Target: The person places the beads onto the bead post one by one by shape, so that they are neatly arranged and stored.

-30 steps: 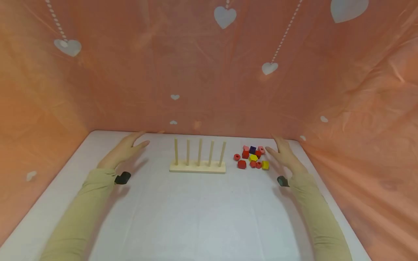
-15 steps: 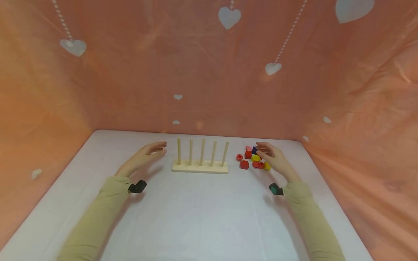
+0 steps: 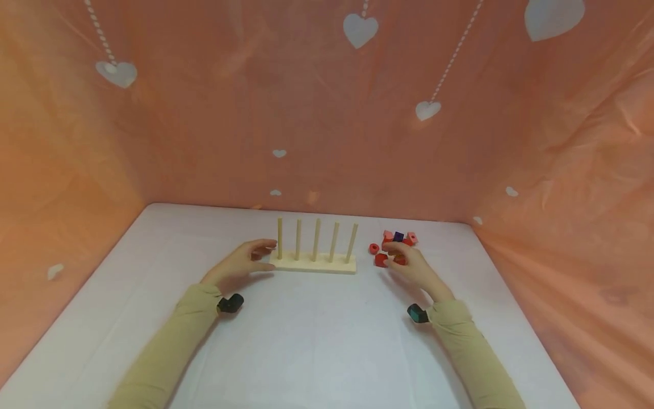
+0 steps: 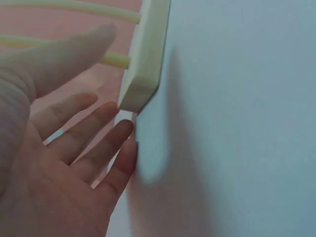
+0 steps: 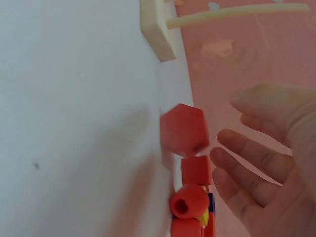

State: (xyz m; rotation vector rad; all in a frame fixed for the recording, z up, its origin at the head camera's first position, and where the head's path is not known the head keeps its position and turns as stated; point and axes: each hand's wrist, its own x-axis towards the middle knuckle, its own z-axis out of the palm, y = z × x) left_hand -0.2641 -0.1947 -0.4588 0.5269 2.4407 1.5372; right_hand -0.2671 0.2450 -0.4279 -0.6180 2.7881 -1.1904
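Note:
A pale wooden peg stand [image 3: 313, 263] with several upright pegs stands on the white table. At its left end is my left hand [image 3: 242, 260], thumb and fingers spread around the corner; in the left wrist view the fingertips [image 4: 127, 129] are right by the base end. My right hand [image 3: 415, 267] hovers over a cluster of wooden beads, fingers relaxed and holding nothing. Nearest to it, in the right wrist view, lies a red hexagonal bead [image 5: 183, 130], with a round red bead [image 5: 189, 201] behind it. The hand hides part of the cluster in the head view.
A loose red bead [image 3: 374, 249] lies between the stand and the cluster. Pink beads [image 3: 412, 238] and a dark purple bead [image 3: 398, 236] are at the back of the cluster. An orange curtain [image 3: 317, 113] with hearts rises behind the table.
My left hand has moved right to the end of the peg stand. My right hand has come left and nearer, over the front of the beads. The stand and beads stay put.

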